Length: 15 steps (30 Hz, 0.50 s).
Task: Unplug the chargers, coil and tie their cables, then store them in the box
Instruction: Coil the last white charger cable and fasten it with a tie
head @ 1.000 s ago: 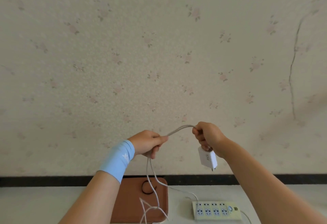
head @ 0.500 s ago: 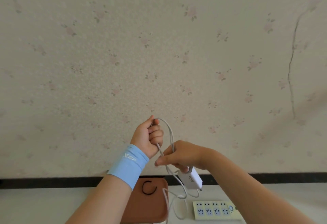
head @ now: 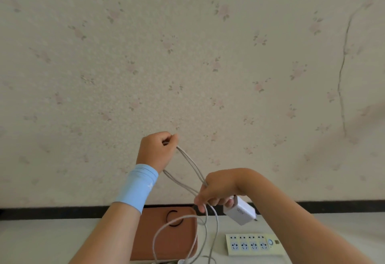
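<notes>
Here, two hands, one cable, one charger, one box and one power strip (head: pixel 252 245) are counted. Up and well to the left of the power strip, the left hand (head: pixel 158 149) is raised above a blue wristband (head: pixel 137 186); its fingers are curled into a tight fist round the top of the white cable (head: pixel 189 162). Just left of the power strip, one brown box (head: pixel 166 240) is seen on the table, with one black band (head: pixel 168 217) lying on it. From the fist, doubled strands are stretched down toward the power strip and gathered in the right hand (head: pixel 218 188), whose fingers are bent and pinched closed round them. Below that hand, slack cable is looped in front of the box. Above the power strip, the one white charger (head: pixel 239 211) is hung tilted, touching the right fingertips; whether it is gripped cannot be told. Four columns of sockets are shown on the strip, none occupied.
</notes>
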Motion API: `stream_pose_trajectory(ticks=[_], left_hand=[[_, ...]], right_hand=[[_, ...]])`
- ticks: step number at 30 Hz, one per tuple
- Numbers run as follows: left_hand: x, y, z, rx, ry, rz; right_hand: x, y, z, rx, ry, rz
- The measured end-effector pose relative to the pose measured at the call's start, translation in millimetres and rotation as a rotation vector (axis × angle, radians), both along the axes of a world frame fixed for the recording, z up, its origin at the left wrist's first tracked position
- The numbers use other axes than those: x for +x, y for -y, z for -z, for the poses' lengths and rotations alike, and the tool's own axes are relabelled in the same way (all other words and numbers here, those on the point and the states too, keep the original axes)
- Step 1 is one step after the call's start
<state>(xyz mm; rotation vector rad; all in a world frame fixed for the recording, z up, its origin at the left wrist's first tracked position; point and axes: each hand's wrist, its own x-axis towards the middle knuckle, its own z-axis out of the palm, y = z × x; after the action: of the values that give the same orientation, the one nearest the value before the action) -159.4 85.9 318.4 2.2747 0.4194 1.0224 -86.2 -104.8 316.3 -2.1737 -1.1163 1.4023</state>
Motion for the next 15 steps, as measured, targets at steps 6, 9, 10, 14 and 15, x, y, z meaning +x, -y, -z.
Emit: stream_pose_trajectory(ticks=[6, 9, 10, 14, 15], left_hand=[[13, -5, 4, -1.144, 0.448, -0.053], [13, 11, 16, -1.309, 0.045, 0.234], [10, 18, 17, -1.21, -0.138, 0.353], [8, 33, 23, -0.572, -0.582, 0.598], [8, 34, 24, -0.44, -0.631, 0.575]], right_hand=[[10, 6, 8, 0.355, -0.191, 0.307], [15, 10, 3, 0.472, -0.249, 0.446], [17, 11, 2, 0.507, -0.272, 0.489], [23, 13, 1, 0.595, -0.343, 0.605], [24, 14, 2, 0.61, -0.348, 0.626]])
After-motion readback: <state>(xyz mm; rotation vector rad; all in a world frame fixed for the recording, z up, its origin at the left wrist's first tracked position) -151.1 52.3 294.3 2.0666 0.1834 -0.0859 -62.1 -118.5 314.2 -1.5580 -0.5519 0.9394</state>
